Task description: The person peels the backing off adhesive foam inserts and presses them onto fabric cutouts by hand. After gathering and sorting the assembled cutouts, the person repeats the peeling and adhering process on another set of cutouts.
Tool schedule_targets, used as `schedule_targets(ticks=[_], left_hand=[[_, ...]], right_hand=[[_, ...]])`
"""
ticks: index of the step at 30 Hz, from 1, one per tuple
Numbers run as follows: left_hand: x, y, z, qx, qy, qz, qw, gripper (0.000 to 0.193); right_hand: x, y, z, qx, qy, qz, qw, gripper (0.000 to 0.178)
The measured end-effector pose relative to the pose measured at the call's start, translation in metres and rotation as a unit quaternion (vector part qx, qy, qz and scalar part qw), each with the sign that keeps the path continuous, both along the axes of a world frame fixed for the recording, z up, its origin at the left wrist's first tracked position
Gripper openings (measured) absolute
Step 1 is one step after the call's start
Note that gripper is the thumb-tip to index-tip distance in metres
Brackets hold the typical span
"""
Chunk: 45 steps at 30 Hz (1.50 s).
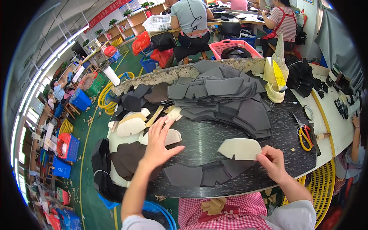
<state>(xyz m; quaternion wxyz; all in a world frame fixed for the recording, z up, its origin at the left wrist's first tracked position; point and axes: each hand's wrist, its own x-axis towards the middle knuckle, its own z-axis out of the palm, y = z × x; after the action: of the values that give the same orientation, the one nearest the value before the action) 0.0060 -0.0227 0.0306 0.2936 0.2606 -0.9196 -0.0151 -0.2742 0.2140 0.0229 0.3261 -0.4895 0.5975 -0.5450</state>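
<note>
Between the thumb and fingers of my right hand (273, 162) is the corner of a cream, curved cut piece (240, 148) with a small notch in its lower edge. It lies over or just above the right end of a dark grey foam-like piece (191, 174) on the black tabletop. My left hand (158, 141) is open, fingers spread, above another cream piece (173, 137). Whether its fingertips touch anything cannot be made out. More cream pieces (131, 127) lie left of it, and dark brown pieces (128, 158) sit by its wrist.
Stacked dark grey pieces (226, 96) fill the table's far middle. Scissors (303, 134) with yellow and red handles, a tape roll (308, 112) and a cream holder (274, 86) stand at right. Yellow baskets (322, 188) flank the table. People (190, 19) work beyond.
</note>
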Motion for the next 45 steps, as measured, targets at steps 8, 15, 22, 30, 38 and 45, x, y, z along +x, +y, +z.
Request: schedule_targets(ticks=[8, 15, 22, 30, 38, 45], left_hand=[[-0.059, 0.105, 0.047, 0.358, 0.065, -0.337, 0.868, 0.028], [-0.037, 0.107, -0.003, 0.697, 0.375, -0.341, 0.507, 0.01], [-0.013, 0.128, 0.008, 0.607, 0.577, -0.484, 0.254, 0.009], [-0.018, 0.165, 0.002, 0.475, 0.049, -0.281, 0.833, 0.046], [-0.008, 0.1, -0.016, 0.629, 0.558, -0.374, 0.392, 0.047], [-0.019, 0.12, -0.019, 0.565, 0.535, -0.378, 0.501, 0.05]], right_hand=[[0.06, -0.028, 0.04, -0.139, 0.011, 0.228, 0.964, 0.02], [0.063, -0.023, 0.028, -0.145, -0.099, 0.207, 0.962, 0.011], [0.052, 0.011, -0.011, 0.073, -0.075, 0.406, 0.908, 0.019], [0.062, 0.017, -0.005, 0.079, 0.014, 0.388, 0.918, 0.036], [0.068, 0.008, -0.005, 0.017, -0.002, 0.263, 0.965, 0.006], [0.117, -0.014, 0.0, -0.007, -0.038, 0.322, 0.946, 0.008]])
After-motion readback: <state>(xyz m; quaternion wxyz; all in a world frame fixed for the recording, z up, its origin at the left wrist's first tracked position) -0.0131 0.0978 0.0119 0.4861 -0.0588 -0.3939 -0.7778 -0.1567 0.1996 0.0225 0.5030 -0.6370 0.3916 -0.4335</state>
